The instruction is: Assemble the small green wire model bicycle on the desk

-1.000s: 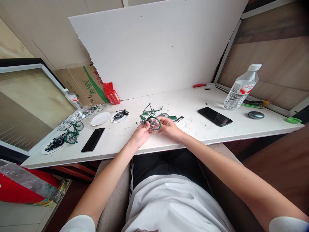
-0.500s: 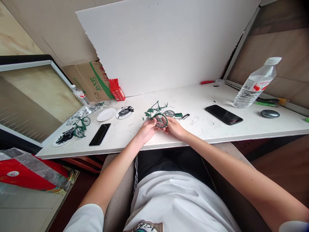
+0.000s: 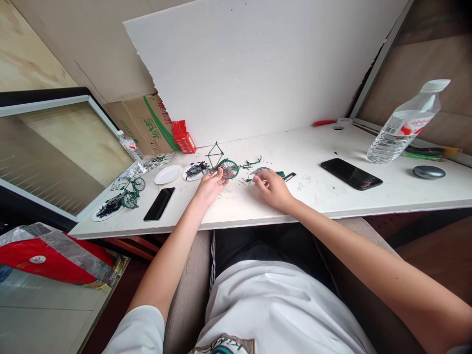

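Observation:
My left hand (image 3: pixel 209 185) is closed on a small green model bicycle frame with one spoked wheel (image 3: pixel 224 166), held just above the white table (image 3: pixel 332 196). My right hand (image 3: pixel 272 188) rests on the table to the right, fingers curled and pinching near loose green parts (image 3: pixel 258 172): a second wheel, handlebars and small pieces. What the right fingers hold is too small to make out.
To the left lie two white plates (image 3: pixel 167 174), one with black parts, a black phone (image 3: pixel 159 203) and a finished green bicycle model (image 3: pixel 129 194). A second phone (image 3: pixel 351 173), a water bottle (image 3: pixel 405 125) and a grey oval object (image 3: pixel 428 171) sit right. A white board (image 3: pixel 258 69) stands behind.
My left hand has carried the frame with its wheel to the left, away from the right hand. My right hand let go of it and dropped to the loose parts.

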Motion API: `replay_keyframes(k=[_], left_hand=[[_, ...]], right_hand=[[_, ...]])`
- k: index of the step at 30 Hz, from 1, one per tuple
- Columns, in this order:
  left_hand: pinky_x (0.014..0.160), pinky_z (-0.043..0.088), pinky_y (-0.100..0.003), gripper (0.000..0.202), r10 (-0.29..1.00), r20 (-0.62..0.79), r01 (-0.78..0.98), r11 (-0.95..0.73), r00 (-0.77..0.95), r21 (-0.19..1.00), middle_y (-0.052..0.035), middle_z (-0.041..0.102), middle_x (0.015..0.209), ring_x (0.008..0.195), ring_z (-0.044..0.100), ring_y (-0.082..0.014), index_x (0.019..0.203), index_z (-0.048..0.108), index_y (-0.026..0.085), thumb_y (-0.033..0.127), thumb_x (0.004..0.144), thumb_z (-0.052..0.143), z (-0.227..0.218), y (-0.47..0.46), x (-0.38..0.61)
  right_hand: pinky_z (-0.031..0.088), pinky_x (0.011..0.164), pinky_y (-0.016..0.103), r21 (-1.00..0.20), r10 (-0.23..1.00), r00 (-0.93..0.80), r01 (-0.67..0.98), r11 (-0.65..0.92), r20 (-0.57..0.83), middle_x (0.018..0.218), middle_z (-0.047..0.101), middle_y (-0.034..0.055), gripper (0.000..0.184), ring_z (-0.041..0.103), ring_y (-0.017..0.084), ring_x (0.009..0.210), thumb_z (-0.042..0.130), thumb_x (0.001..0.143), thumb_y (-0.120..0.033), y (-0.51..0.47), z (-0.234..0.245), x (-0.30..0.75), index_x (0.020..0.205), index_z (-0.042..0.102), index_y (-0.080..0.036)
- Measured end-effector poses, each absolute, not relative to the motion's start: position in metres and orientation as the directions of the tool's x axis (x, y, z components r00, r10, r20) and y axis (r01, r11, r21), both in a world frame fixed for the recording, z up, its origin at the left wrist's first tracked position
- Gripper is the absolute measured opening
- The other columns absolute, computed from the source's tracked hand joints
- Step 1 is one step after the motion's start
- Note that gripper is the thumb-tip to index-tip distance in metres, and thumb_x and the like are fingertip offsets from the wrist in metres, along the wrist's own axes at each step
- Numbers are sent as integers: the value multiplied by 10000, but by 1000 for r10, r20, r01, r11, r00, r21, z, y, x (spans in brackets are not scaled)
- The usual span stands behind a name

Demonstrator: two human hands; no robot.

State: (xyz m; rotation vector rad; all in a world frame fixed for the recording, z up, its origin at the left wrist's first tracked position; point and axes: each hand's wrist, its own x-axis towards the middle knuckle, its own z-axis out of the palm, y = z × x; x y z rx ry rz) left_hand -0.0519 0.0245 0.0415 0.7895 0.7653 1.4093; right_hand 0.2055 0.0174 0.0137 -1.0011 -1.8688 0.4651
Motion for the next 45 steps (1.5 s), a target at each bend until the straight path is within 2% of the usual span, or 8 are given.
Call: replay_keyframes(k=[2, 5, 11, 17, 28, 33, 40, 45], left_hand=[[992, 507, -313, 295, 1000, 30, -509, -22, 7, 860, -31, 812, 1030, 1022, 767, -156, 941, 699, 186, 239, 871, 980, 39, 29, -60], [992, 507, -312, 317, 999, 45, -494, -41, -3, 869, -14, 790, 972, 974, 762, -143, 954, 710, 181, 253, 849, 1001, 32, 33, -65], [933, 497, -299, 348, 984, 22, -420, -95, -175, 903, -19, 802, 965, 895, 739, -127, 983, 733, 158, 277, 826, 1020, 23, 37, -58], [936, 543, -294, 306, 928, 193, -226, -271, -317, 935, -69, 835, 968, 935, 764, -165, 917, 748, 149, 275, 824, 1011, 15, 42, -50], [986, 661, -376, 470, 843, 490, 232, -442, -222, 866, -171, 869, 1180, 1051, 843, -264, 1130, 787, 151, 540, 905, 923, -6, 46, -52], [962, 647, -367, 435, 830, 530, 316, -462, -174, 828, -175, 869, 1194, 1053, 837, -267, 1134, 804, 159, 539, 940, 887, -7, 45, -52], [936, 634, -368, 391, 821, 553, 389, -466, -145, 795, -172, 873, 1182, 1011, 825, -259, 1107, 812, 162, 524, 966, 858, -10, 46, -54], [909, 637, -382, 366, 816, 560, 437, -456, -141, 775, -172, 879, 1184, 957, 823, -257, 1124, 831, 162, 493, 969, 856, -8, 44, -52]], right_hand=[[541, 1052, 554, -570, 744, -319, 489, 660, 587, 1222, 792, 171, 259, 665, 383, 1216, 545, 1097, -400, 18, 10, 206, 1216, 691, -222], [481, 1211, 662, -463, 703, -476, 532, 709, 528, 1507, 710, 228, 513, 573, 444, 1459, 565, 1037, -301, 17, 5, 205, 1534, 565, -172], [405, 1330, 725, -377, 687, -562, 576, 725, 461, 1676, 598, 264, 701, 371, 492, 1693, 557, 1066, -355, 19, -3, 206, 1710, 419, -114], [382, 1363, 741, -392, 666, -601, 538, 746, 441, 1759, 537, 229, 739, 324, 486, 1741, 568, 1088, -407, 21, -7, 207, 1765, 392, -169], [420, 1353, 702, -400, 663, -602, 529, 748, 445, 1717, 602, 172, 689, 373, 450, 1717, 575, 1084, -360, 22, -7, 207, 1741, 434, -209], [461, 1302, 670, -421, 680, -594, 534, 733, 431, 1523, 763, 161, 696, 456, 438, 1630, 571, 1098, -344, 18, -3, 205, 1748, 397, -166], [530, 1171, 611, -438, 674, -566, 513, 738, 474, 1336, 809, 151, 594, 594, 417, 1365, 615, 1068, -296, 15, 3, 204, 1639, 498, -182], [502, 1204, 599, -414, 695, -521, 562, 716, 495, 1466, 720, 191, 642, 572, 415, 1410, 653, 1034, -331, 14, 5, 204, 1631, 494, -157]])
